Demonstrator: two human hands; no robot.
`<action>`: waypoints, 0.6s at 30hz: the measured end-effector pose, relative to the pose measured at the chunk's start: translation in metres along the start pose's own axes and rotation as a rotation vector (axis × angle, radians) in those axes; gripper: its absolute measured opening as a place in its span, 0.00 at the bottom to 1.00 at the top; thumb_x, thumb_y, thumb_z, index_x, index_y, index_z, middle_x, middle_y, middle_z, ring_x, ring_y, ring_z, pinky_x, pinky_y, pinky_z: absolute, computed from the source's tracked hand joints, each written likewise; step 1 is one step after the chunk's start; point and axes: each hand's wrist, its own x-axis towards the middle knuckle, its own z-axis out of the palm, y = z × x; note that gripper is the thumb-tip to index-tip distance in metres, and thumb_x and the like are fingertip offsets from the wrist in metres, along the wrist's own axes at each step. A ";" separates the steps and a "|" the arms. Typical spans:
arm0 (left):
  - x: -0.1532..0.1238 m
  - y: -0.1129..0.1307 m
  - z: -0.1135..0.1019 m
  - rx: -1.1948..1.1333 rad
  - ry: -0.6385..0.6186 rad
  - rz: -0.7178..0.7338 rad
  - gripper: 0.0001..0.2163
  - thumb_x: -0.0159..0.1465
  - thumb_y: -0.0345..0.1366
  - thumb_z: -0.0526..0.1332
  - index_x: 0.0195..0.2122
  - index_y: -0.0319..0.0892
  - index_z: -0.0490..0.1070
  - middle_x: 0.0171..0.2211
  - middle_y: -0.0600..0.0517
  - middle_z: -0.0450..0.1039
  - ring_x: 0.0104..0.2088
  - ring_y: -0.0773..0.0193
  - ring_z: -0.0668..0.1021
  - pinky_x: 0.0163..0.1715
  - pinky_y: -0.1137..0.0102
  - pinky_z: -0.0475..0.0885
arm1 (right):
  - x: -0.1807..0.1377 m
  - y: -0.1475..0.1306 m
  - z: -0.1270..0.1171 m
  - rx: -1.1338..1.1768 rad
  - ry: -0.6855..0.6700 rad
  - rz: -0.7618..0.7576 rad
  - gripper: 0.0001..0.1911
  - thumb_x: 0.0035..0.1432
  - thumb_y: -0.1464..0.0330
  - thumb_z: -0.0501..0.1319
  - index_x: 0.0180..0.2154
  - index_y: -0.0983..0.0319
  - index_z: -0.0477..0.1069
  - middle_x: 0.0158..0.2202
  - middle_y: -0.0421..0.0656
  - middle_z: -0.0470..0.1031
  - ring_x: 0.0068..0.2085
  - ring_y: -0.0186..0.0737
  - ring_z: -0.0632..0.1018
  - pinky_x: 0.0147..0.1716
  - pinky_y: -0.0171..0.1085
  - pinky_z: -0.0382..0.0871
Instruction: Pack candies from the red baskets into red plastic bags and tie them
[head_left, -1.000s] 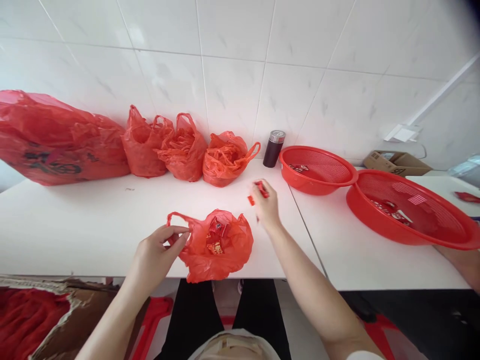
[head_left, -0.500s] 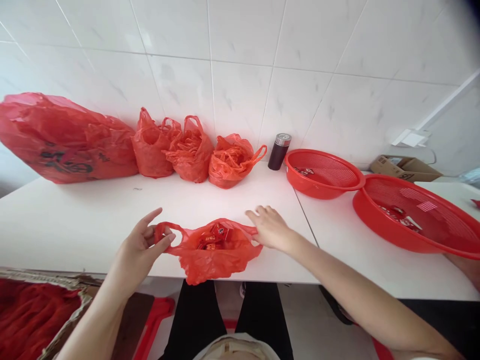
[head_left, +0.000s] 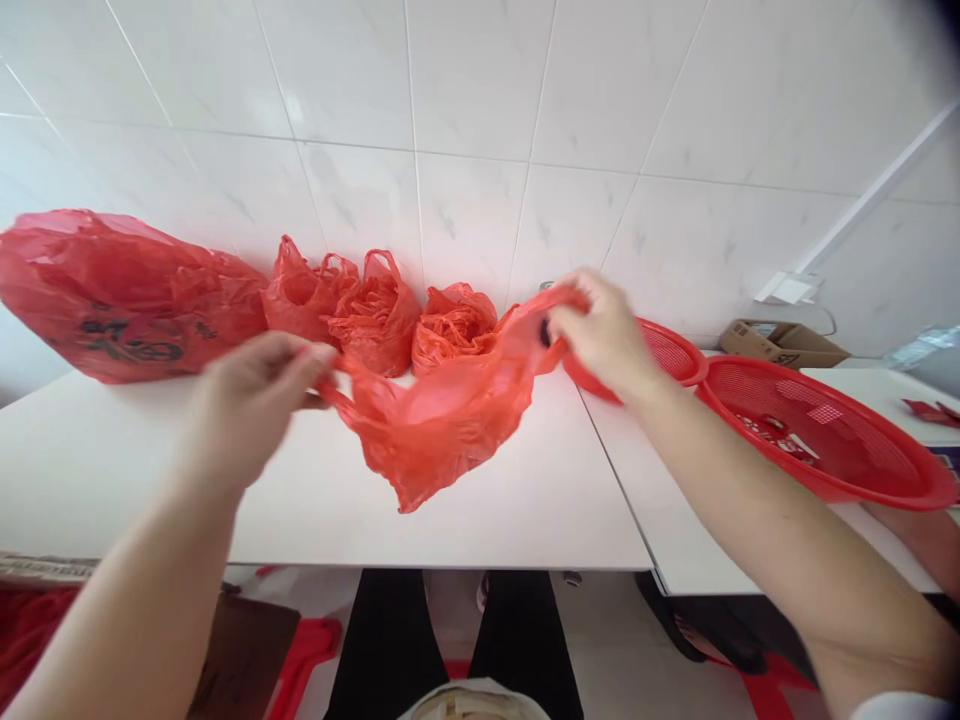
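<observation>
**Red bag held by both handles over the table's front edge**

The left hand (head_left: pixel 251 400) pinches one handle of the small red bag (head_left: pixel 442 420), and the right hand (head_left: pixel 604 335) is closed round the other (the left is blurred, though its fingers plainly meet on the plastic). With the hands held apart and the right one higher, the top is stretched taut. The body sags between them and appears clear of the white table (head_left: pixel 150 480), over the middle of its front edge. Filled bags (head_left: pixel 382 310) line the back edge against the tiled wall, seemingly kept out of the working area. Two red baskets (head_left: pixel 825 440) sit at the right end, the farther one partly behind the right hand.
</observation>
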 end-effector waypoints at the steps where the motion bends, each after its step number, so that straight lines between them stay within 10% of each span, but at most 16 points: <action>1: 0.001 0.001 0.005 0.057 -0.091 -0.034 0.16 0.55 0.48 0.66 0.31 0.39 0.73 0.25 0.55 0.73 0.28 0.67 0.74 0.33 0.69 0.72 | 0.000 0.004 0.002 -0.041 -0.058 0.026 0.02 0.50 0.74 0.61 0.29 0.63 0.71 0.20 0.36 0.70 0.20 0.30 0.71 0.19 0.29 0.62; 6: 0.016 -0.001 -0.005 0.215 0.003 -0.078 0.18 0.54 0.52 0.66 0.32 0.40 0.73 0.26 0.56 0.73 0.31 0.65 0.76 0.34 0.71 0.69 | 0.007 0.010 -0.009 -0.051 -0.183 0.122 0.05 0.47 0.77 0.62 0.29 0.63 0.72 0.24 0.39 0.75 0.22 0.31 0.72 0.18 0.29 0.61; 10: 0.029 0.004 -0.016 0.436 -0.182 -0.118 0.20 0.54 0.54 0.66 0.27 0.39 0.72 0.21 0.57 0.69 0.29 0.65 0.75 0.30 0.71 0.67 | 0.013 -0.014 -0.031 -0.097 -0.423 0.239 0.06 0.42 0.78 0.67 0.24 0.63 0.74 0.21 0.40 0.73 0.19 0.32 0.71 0.17 0.31 0.61; 18: 0.024 0.020 0.019 -0.653 -0.464 -0.176 0.09 0.63 0.44 0.61 0.36 0.44 0.75 0.44 0.50 0.77 0.45 0.59 0.78 0.46 0.63 0.72 | 0.019 -0.037 -0.045 -0.135 -0.559 0.118 0.09 0.42 0.72 0.73 0.21 0.61 0.73 0.19 0.40 0.71 0.19 0.32 0.71 0.16 0.32 0.65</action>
